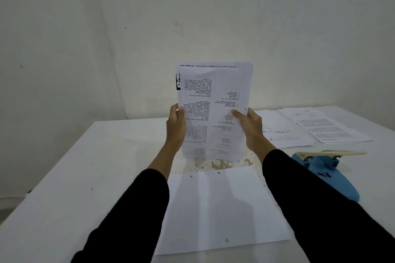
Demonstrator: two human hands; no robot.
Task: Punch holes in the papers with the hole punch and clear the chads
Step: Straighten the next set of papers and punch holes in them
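Observation:
I hold a stack of printed papers [213, 100] upright above the white table [85, 166], its lower edge near the tabletop. My left hand [176, 123] grips its left edge and my right hand [249, 123] grips its right edge, thumbs on the front page. The print is upside down to me. A blue hole punch [327, 172] with a cream lever lies to the right, beside my right forearm. A blank white sheet [218, 209] with punched holes lies flat in front of me, between my arms.
More printed sheets [320, 126] lie spread at the back right of the table. A patch of worn, speckled surface [222, 164] shows under the held stack. White walls stand behind and to the left. The table's left edge runs diagonally.

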